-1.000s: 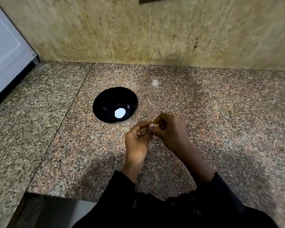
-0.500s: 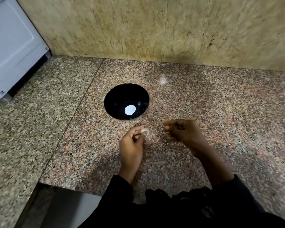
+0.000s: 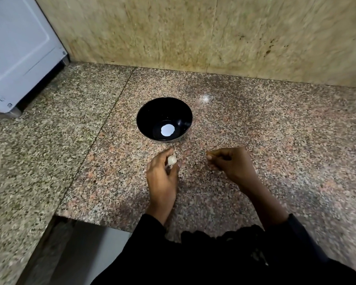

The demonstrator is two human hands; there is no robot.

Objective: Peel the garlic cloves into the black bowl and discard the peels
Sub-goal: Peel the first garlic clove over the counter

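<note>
The black bowl (image 3: 150, 112) stands on the speckled granite counter (image 3: 275, 130), with a bright white spot of light on its bottom. Just in front of the bowl my left hand (image 3: 162, 177) pinches a pale garlic clove (image 3: 172, 160) between thumb and fingertips. To the right, my right hand (image 3: 230, 161) hovers over the counter with its fingers curled and thumb against forefinger; a thin bit of peel may be pinched there, but it is too small to tell. The hands are apart.
A white appliance (image 3: 19, 50) stands at the back left on the counter. A beige stone wall (image 3: 214, 33) runs behind. The counter's front edge (image 3: 86, 220) drops off at the lower left. A small pale smear (image 3: 205, 98) lies behind the bowl.
My hands were together, working on the clove. They have pulled apart: the left keeps the clove, the right has moved off to the right. The view has shifted left.
</note>
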